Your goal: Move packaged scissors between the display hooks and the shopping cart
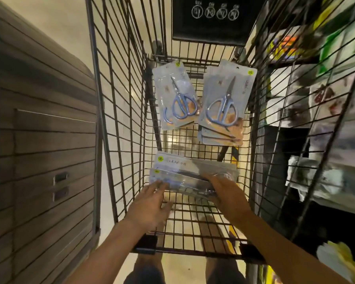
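Two hands: both reach into the shopping cart [119,111] at lower centre of the frame.
Left hand [150,203]: fingers spread, tips touching the left end of the near stack of packaged scissors [184,171].
Right hand [225,193]: laid over the stack's right end; whether the fingers curl under it I cannot tell.
Other packs: left scissors pack [175,97] and right pile of packs [225,103] lie at upper centre, on the cart floor.
Risk: the slick packs look likely to slide apart or fan out if lifted by uneven pressure; a corner could also snag the wire mesh.
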Demonstrator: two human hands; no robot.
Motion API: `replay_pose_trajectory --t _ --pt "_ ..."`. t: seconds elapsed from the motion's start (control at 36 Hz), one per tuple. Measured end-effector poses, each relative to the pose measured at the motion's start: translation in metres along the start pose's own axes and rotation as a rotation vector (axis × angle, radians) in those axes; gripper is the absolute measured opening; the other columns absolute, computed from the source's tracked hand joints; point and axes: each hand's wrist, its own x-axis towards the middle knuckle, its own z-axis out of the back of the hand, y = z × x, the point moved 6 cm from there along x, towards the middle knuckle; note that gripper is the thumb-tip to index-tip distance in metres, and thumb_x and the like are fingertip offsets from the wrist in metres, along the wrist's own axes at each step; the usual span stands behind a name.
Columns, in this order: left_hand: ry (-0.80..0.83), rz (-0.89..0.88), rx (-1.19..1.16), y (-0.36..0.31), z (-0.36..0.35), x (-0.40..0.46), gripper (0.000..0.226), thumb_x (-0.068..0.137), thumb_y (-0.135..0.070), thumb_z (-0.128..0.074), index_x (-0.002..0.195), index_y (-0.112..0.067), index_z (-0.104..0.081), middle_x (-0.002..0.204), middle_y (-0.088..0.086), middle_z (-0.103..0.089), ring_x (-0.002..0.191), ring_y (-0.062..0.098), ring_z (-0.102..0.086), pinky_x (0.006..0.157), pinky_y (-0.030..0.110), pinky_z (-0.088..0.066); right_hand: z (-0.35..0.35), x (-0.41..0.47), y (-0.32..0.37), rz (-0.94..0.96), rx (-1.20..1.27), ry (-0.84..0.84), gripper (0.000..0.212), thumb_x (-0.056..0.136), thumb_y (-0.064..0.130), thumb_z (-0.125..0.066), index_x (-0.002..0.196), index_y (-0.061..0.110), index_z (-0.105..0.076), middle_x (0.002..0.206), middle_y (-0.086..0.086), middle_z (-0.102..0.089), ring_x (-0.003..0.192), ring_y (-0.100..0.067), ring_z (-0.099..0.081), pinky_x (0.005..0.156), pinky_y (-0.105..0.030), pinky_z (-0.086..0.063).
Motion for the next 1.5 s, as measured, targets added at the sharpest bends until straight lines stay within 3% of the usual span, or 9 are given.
replay_pose_trajectory --t 0.17,0.25,0.36,0.47,0.67,0.97,1.11,1.22,1.5 --pt "-0.106 -0.047 -0.179 -0.014 0.023 -0.012 0.062 0.100 -0.048 -0.050 0.156 -0.037 -0.026 0.160 -0.005 -0.037 0.148 0.018 -0.033 0.120 0.036 -0.031 0.029 -0.017 0.001 -0.047 0.239 -0.057 0.077 0.093 0.023 -0.070 0.148 0.052 -0.025 0.133 0.011 -0.056 0.119 -0.011 -0.057 0.093 -0.014 -0.043" --pt "-0.192 -0.096 -0.368 -0.034 0.042 -0.024 0.064 0.099 -0.040 -0.059 0.150 -0.052 -0.021 0.154 -0.013 -0.040 0.143 0.008 -0.037 0.118 0.028 -0.029 0.044 -0.023 0.006 -0.124 0.505 -0.085 0.080 0.093 0.024 -0.071 0.148 0.058 -0.023 0.150 0.018 -0.044 0.132 0.000 -0.047 0.106 -0.024 -0.042" --pt "-0.231 -0.130 -0.716 -0.061 0.060 -0.035 0.075 0.091 -0.030 -0.073 0.134 -0.066 -0.023 0.126 -0.033 -0.054 0.115 -0.009 -0.060 0.102 0.023 -0.046 0.056 -0.026 0.013 -0.169 0.936 -0.164 0.093 0.085 0.008 -0.078 0.148 0.055 -0.030 0.143 0.007 -0.052 0.117 -0.008 -0.064 0.088 -0.030 -0.060" --pt "-0.256 -0.172 -1.033 -0.075 0.064 -0.033 0.092 0.087 -0.007 -0.074 0.151 -0.046 -0.020 0.128 -0.014 -0.060 0.107 -0.005 -0.067 0.080 0.012 -0.053 0.053 -0.023 0.027 -0.126 1.029 -0.127 0.095 0.087 0.012 -0.077 0.152 0.053 -0.023 0.144 0.008 -0.051 0.121 -0.015 -0.064 0.087 -0.047 -0.061" --pt "-0.341 -0.146 -1.256 -0.075 0.061 -0.018 0.113 0.065 0.019 -0.078 0.153 -0.033 -0.031 0.132 0.006 -0.065 0.113 0.016 -0.069 0.080 0.025 -0.060 0.024 -0.031 0.054 -0.111 1.060 0.031 0.099 0.095 0.007 -0.067 0.153 0.056 -0.003 0.141 0.037 -0.033 0.125 0.005 -0.052 0.080 -0.014 -0.055" --pt "-0.540 -0.077 -1.056 -0.037 0.077 -0.035 0.107 0.083 0.012 -0.072 0.157 -0.045 -0.020 0.154 -0.018 -0.044 0.141 0.006 -0.045 0.114 0.044 -0.043 0.020 -0.011 0.001 -0.204 0.579 -0.095 0.092 0.082 0.025 -0.083 0.151 0.045 -0.026 0.144 0.013 -0.039 0.124 -0.011 -0.056 0.093 -0.030 -0.058" --pt "-0.528 -0.087 -0.968 -0.032 0.077 -0.035 0.107 0.082 0.010 -0.073 0.159 -0.041 -0.019 0.152 -0.011 -0.047 0.133 0.000 -0.049 0.088 0.001 -0.045 0.006 0.009 -0.009 -0.102 0.273 -0.146 0.101 0.074 0.021 -0.087 0.155 0.026 -0.027 0.154 0.006 -0.034 0.142 -0.021 -0.034 0.116 -0.042 -0.039" --pt "-0.531 -0.097 -0.926 -0.027 0.072 -0.032 0.108 0.081 0.007 -0.076 0.156 -0.047 -0.020 0.154 -0.014 -0.046 0.139 0.004 -0.046 0.094 0.001 -0.043 -0.010 0.025 -0.008 -0.036 0.046 -0.110 0.110 0.070 0.029 -0.089 0.158 0.014 -0.025 0.159 -0.011 -0.033 0.148 -0.030 -0.028 0.122 -0.047 -0.025" --pt "-0.548 -0.070 -0.940 -0.025 0.069 -0.040 0.101 0.081 0.012 -0.073 0.149 -0.046 -0.026 0.125 -0.039 -0.047 0.107 -0.030 -0.050 0.078 -0.003 -0.045 -0.021 0.021 -0.013 -0.021 -0.109 -0.069 0.097 0.071 0.042 -0.087 0.150 0.030 -0.032 0.133 -0.006 -0.058 0.121 -0.032 -0.054 0.096 -0.046 -0.051"
